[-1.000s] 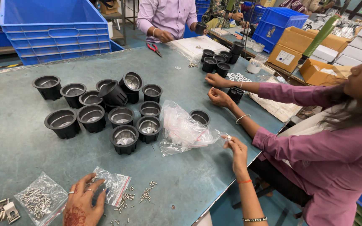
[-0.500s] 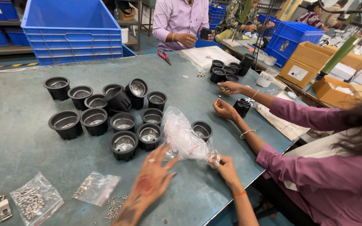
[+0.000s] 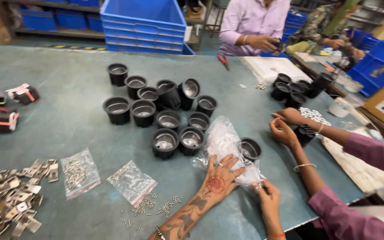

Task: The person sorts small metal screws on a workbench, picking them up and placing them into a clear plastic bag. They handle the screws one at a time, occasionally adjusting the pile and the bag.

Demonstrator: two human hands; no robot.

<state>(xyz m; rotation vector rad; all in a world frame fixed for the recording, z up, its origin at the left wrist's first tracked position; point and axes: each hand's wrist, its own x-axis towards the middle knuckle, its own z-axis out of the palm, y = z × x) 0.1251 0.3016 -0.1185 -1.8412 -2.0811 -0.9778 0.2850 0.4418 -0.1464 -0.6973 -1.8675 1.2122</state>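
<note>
Two hands work a thin, crinkly clear bag (image 3: 227, 146) lying just right of the black cups (image 3: 165, 143): left hand (image 3: 218, 178) spread flat on it, right hand (image 3: 267, 195) pinching its limp, light corner.

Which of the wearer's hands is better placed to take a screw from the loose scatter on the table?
Left, probably. The left hand lies flat on the clear plastic bag, nearer the loose screws; the right hand pinches the bag's far corner.
</note>
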